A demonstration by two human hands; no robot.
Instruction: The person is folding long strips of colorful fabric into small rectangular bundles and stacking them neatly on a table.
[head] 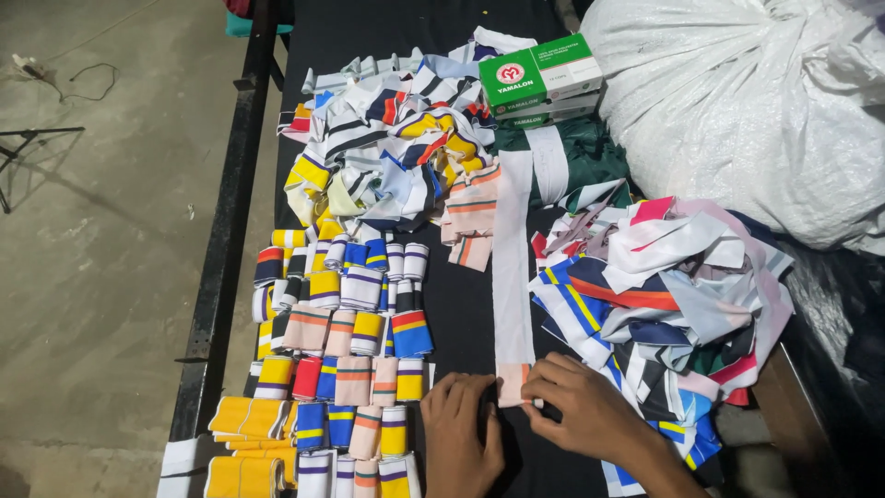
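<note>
Head cam: both hands (530,415) pinch white strip (513,277), end hidden.

views: one only, head cam, so nothing is overlapping
position: sitting above the near edge of the desk (461,304)
facing: looking down and forward along the desk, tilting toward the far end
range: close; both hands (461,433) are cropping at the bottom edge
coverage: taking in the full desk width, floor (101,231) showing left, white sack (756,101) filling top right
</note>
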